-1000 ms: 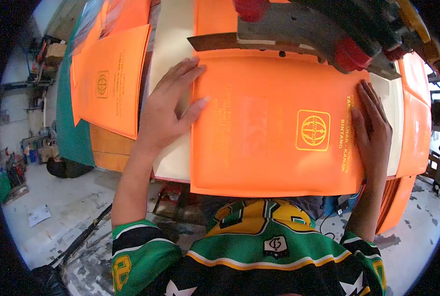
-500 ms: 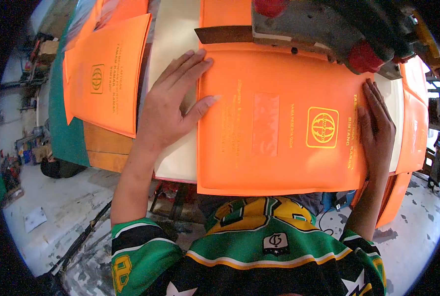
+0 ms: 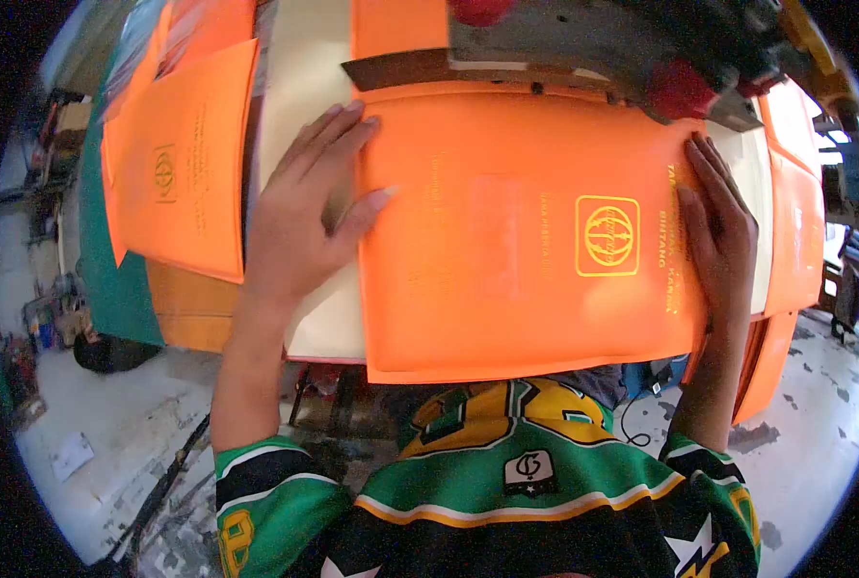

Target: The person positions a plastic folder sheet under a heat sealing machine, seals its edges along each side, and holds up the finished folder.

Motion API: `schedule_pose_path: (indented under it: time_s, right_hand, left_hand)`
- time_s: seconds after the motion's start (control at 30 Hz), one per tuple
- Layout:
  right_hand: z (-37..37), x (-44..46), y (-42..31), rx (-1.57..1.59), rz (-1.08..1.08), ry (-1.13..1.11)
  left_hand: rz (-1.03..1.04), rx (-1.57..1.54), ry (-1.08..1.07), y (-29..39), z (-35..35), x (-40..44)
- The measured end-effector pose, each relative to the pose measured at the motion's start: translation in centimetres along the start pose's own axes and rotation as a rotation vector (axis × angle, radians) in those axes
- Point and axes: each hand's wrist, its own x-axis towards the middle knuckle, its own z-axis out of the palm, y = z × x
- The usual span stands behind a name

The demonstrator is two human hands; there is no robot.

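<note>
An orange cover with gold print [image 3: 506,318] lies flat on a cream board [image 3: 323,323], its far edge at the dark metal bar [image 3: 396,70] of a machine [image 3: 564,39]. My left hand [image 3: 309,202] rests at the cover's left edge, thumb spread from the fingers and fingertips touching the orange surface. Along the right edge lies my right hand [image 3: 723,217], its fingers extended and thumb on the cover. Neither hand is wrapped round anything.
More orange covers [image 3: 184,173] lie at the left on a wooden surface [image 3: 193,308] beside a green sheet [image 3: 116,289]. Other orange covers [image 3: 793,231] are stacked at the right. Red knobs [image 3: 680,89] sit on the machine, above the work surface.
The view has shifted between the frames, so the whole scene sits differently in it. Both hands remain at the cover's sides, and no clear movement of the cover against the bar shows.
</note>
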Motion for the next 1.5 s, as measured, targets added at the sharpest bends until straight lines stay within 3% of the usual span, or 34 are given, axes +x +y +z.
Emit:
schedule_pose_path:
  time_s: [0.63,1.33,1.5]
  right_hand:
    - [0.8,-0.5,1.8,-0.069,-0.163,0.098]
    - [0.8,-0.5,1.2,-0.064,-0.125,0.090]
    - [0.6,-0.2,0.7,-0.073,-0.160,0.068]
  left_hand:
    - [-0.064,-0.004,-0.074,0.2,-0.2,-0.2]
    - [-0.152,-0.034,-0.069,0.5,-0.5,-0.2]
    - [-0.079,-0.041,-0.058,0.1,-0.6,-0.2]
